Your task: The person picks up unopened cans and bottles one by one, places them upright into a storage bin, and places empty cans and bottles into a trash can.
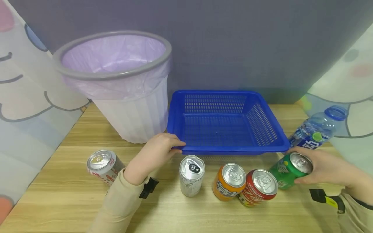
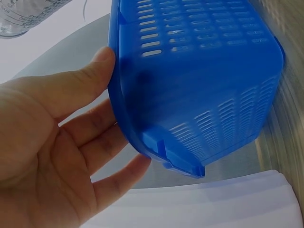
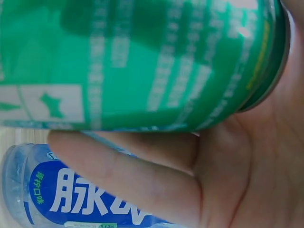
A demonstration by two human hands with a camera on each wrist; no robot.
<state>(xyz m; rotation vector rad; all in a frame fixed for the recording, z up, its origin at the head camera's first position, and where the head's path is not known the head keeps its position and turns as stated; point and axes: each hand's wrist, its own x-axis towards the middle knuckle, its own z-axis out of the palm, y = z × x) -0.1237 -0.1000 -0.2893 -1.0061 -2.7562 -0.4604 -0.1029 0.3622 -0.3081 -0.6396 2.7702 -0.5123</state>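
My left hand (image 1: 160,147) grips the near-left corner of the blue plastic basket (image 1: 227,149), thumb on the rim and fingers under it in the left wrist view. At the right, my right hand (image 1: 324,166) holds a green drink can (image 1: 281,173), thumb on its near side and fingers behind. Close up in the right wrist view, the can hides part of the fingers. Just behind that hand is a clear plastic bottle (image 1: 323,126) with a blue label. A red can (image 1: 253,192) stands left of the green one, beside an orange can (image 1: 225,184).
A silver-white can (image 1: 191,181) stands in front of the basket. Left of my left forearm is another white-and-silver can (image 1: 102,168). A tall white bin (image 1: 137,113) with a purple liner and grey rim stands at the back left, against the grey panel (image 1: 233,42).
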